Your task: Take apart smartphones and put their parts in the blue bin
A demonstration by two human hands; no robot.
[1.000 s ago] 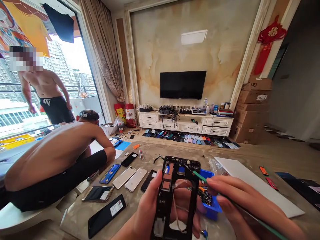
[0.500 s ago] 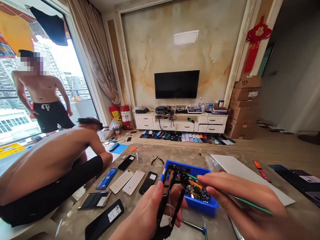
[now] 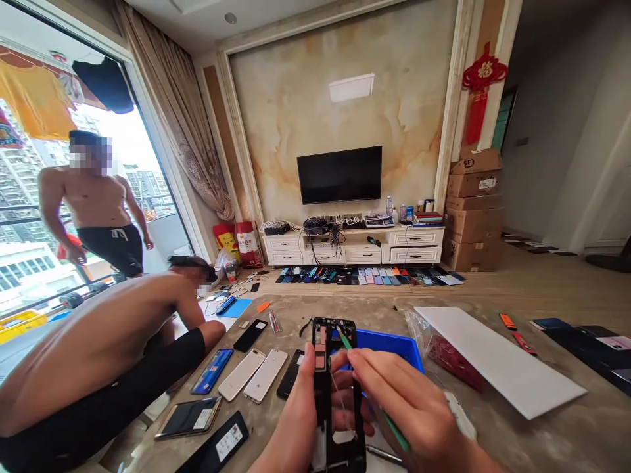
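Observation:
My left hand is closed around a black phone frame, held upright over the table. The frame has a large opening in its lower part, with my fingers showing through, and copper-coloured patches near the top. My right hand pinches a slim green pointed tool. Its tip is at the upper part of the frame; whether it touches is too small to tell. Behind both hands stands a blue bin, mostly hidden by them.
Several phones lie to the left, including a gold one and a blue one. A white board rests at the right, by a bag of red material. One person crouches at the left; another stands by the window.
The phone frame now faces me more squarely. My right hand has moved left, bringing the green tool to a steeper angle over the frame. The view has shifted, and the standing person has moved.

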